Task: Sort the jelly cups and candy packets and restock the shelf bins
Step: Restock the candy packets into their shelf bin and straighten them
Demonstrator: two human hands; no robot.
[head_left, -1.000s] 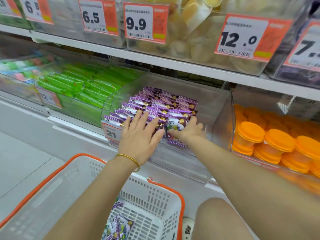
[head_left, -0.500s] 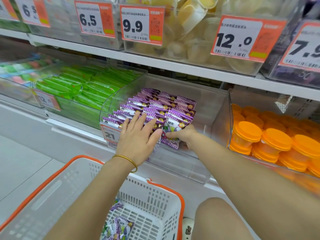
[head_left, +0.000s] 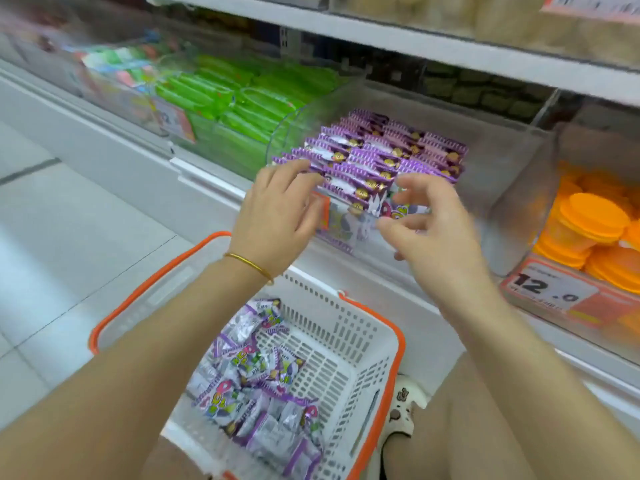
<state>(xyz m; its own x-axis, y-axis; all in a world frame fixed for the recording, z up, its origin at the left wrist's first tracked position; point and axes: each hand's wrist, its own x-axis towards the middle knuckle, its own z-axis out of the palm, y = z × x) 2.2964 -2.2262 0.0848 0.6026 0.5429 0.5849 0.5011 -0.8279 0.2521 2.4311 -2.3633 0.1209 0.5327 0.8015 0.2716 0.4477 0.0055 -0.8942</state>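
My left hand (head_left: 277, 209) and right hand (head_left: 433, 233) have lifted off the purple candy packets (head_left: 381, 157) ahead, both relaxed and empty. The packets look light and slippery, so I'd pinch their crimped edges.

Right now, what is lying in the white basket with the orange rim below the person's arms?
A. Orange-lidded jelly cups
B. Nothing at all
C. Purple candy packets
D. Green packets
C: the white basket holds a loose pile of purple candy packets, with part of its slotted floor showing bare beside them.
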